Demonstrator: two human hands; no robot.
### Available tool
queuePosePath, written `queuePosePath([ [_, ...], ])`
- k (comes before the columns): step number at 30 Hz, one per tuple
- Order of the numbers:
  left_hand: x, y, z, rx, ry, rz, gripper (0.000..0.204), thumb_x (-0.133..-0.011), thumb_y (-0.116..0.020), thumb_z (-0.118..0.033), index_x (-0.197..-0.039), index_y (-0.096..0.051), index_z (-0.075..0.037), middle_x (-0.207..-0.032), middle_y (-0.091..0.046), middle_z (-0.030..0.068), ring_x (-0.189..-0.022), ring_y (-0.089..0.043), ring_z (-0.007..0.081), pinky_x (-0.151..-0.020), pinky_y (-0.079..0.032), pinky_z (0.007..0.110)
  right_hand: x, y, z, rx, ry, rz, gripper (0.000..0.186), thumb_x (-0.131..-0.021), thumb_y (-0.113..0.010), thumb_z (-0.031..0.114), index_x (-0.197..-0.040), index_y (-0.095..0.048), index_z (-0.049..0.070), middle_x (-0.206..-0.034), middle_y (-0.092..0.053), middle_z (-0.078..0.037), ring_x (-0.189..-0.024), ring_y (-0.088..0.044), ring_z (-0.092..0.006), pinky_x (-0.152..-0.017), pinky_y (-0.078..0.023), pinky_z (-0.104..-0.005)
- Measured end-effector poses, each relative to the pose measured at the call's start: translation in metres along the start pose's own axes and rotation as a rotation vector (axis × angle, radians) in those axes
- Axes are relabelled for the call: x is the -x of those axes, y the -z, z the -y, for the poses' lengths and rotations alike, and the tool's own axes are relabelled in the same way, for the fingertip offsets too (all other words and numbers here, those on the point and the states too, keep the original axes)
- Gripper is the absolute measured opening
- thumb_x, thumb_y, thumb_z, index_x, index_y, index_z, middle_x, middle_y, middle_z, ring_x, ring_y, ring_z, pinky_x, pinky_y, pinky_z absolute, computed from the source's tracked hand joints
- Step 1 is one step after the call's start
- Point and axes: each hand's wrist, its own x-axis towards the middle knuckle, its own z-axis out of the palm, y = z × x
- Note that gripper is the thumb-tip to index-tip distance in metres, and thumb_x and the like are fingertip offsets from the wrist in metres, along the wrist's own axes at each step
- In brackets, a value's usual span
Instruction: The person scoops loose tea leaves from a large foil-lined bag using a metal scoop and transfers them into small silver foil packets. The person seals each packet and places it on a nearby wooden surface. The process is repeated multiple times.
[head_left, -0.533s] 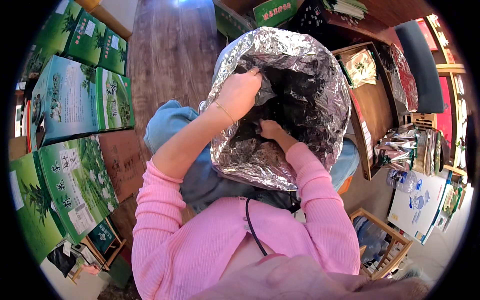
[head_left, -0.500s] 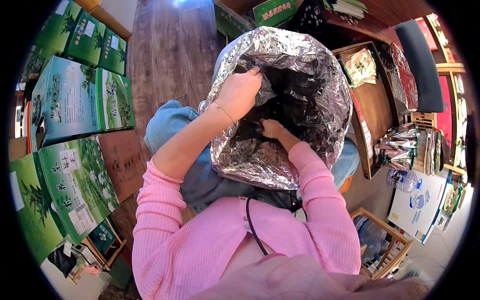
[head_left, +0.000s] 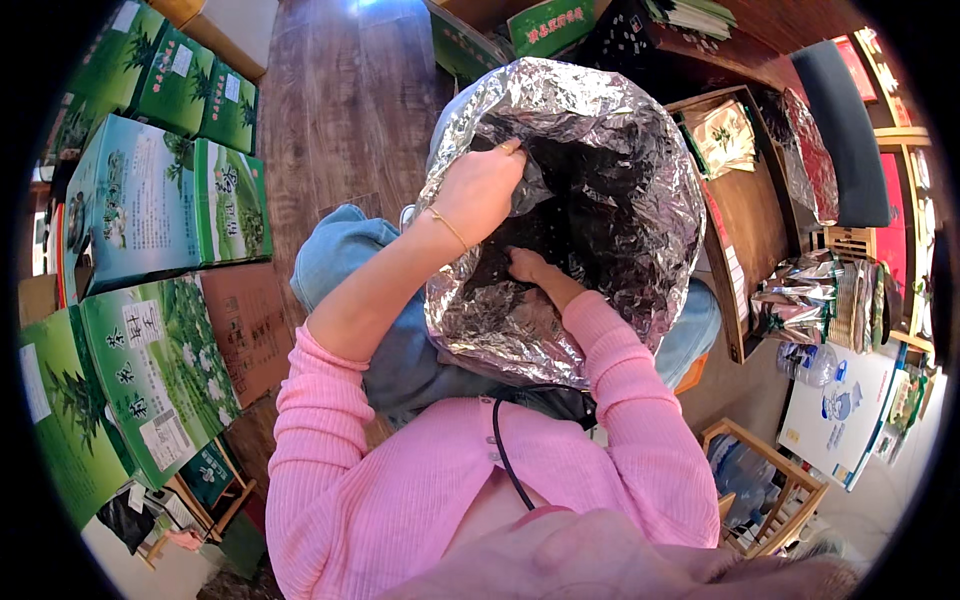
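Foil bag (head_left: 645, 150) stands open between my jeans-clad knees (head_left: 340, 250). My left hand (head_left: 480, 192), just inside its mouth, is curled around greyish plastic film (head_left: 532, 190); my right hand (head_left: 532, 267) is deeper in the dark interior, its fingertips in shadow, so whether they grasp anything I cannot tell.

A person in a pink top (head_left: 400, 480) reaches into a foil bag (head_left: 585, 90), left hand (head_left: 480, 190) just inside its left edge, right hand (head_left: 528, 265) toward the near edge; packets (head_left: 722, 140) lie at the far end of a wooden tray (head_left: 750, 225).
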Motion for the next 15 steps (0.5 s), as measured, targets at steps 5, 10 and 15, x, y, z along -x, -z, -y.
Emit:
queuePosePath([
  [5,-0.001,0.001,0.002,-0.018,0.020,0.046,0.027,-0.076,-0.055,0.003,-0.102,-0.061,0.001,-0.112,-0.063,0.0183,-0.084,-0.064,0.0392,-0.076,-0.054,0.045,-0.008,0.010,0.001,0.002,-0.108,0.051,0.046,-0.083,-0.051,0.019,-0.126,-0.056,0.004,-0.122,-0.060,-0.021,-0.113,-0.058,-0.0357,-0.096,-0.046,-0.0430],
  [10,-0.002,0.004,0.002,-0.005,0.053,0.081,0.027,-0.076,-0.055,0.002,-0.102,-0.060,0.001,-0.110,-0.063,0.0182,-0.088,-0.063,0.0387,-0.078,-0.052,0.046,0.013,0.046,-0.010,-0.034,-0.170,0.009,0.045,-0.082,-0.052,0.020,-0.124,-0.057,0.004,-0.121,-0.061,-0.022,-0.113,-0.058,-0.0350,-0.096,-0.046,-0.0429],
  [15,-0.004,-0.001,0.005,-0.010,0.027,0.055,0.030,-0.075,-0.055,0.003,-0.105,-0.059,0.000,-0.111,-0.062,0.0176,-0.091,-0.063,0.0370,-0.080,-0.051,0.046,0.031,0.063,-0.033,-0.378,-0.167,-0.020,0.039,-0.081,-0.052,0.018,-0.115,-0.062,0.001,-0.100,-0.068,-0.021,-0.096,-0.065,-0.0343,-0.084,-0.049,-0.0429],
])
